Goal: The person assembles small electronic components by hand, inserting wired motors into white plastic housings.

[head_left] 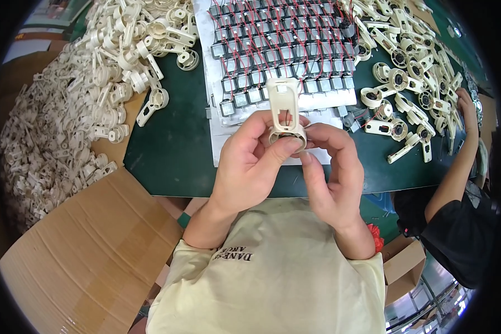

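Observation:
Both hands hold one cream plastic bracket point(284, 108) upright above the near edge of the green table point(175, 150). My left hand point(250, 167) wraps the bracket's round lower ring, thumb laid across its front. My right hand point(331, 172) pinches the ring from the right side with its fingertips. The bracket's flat slotted arm sticks up free above my fingers. Behind it lies a white tray point(220, 142) with rows of small grey motors point(278, 50) with red wires.
Heaps of cream brackets point(122, 50) cover the table's left and a cardboard sheet point(83, 250). Brackets fitted with motors point(406, 83) lie at the right. Another person's arm point(456, 167) reaches in from the right, above an open cardboard box point(403, 264).

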Available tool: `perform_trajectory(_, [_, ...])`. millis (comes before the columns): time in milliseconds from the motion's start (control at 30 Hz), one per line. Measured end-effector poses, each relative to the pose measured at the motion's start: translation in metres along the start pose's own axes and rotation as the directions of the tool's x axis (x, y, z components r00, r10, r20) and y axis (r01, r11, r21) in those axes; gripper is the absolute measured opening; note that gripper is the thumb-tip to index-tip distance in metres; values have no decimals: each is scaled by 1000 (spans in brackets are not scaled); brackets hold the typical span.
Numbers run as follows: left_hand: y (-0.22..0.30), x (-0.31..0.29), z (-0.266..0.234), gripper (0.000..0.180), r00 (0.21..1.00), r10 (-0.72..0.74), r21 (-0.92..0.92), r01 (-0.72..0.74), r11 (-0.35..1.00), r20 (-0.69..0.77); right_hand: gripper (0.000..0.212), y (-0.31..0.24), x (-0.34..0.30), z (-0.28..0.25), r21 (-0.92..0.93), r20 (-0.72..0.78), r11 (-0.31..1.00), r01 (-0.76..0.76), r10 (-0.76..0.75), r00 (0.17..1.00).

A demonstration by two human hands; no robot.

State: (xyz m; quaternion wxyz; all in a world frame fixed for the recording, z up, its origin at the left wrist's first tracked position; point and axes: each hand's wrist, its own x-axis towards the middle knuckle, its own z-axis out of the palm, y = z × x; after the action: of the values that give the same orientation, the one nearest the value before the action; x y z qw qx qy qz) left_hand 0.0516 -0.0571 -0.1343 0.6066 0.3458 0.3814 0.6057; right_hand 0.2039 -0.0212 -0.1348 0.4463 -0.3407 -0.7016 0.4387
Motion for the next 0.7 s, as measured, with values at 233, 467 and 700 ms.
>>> perform_trajectory(233, [4,-2,12,47,999,-19,-10,19,1000,-30,28,-3,4,-6,408,51,844,-348,359,932])
perform_trajectory(467, [-4,-8,10,46,997,74,338,-58,939,-34,32,-7,12,3,620,185,623,-477,475,861])
perform_trajectory(700, [-4,-9,12,44,982,187,599,-136,789,-24,32,-11,18,3,652,221,555,-517,513,829])
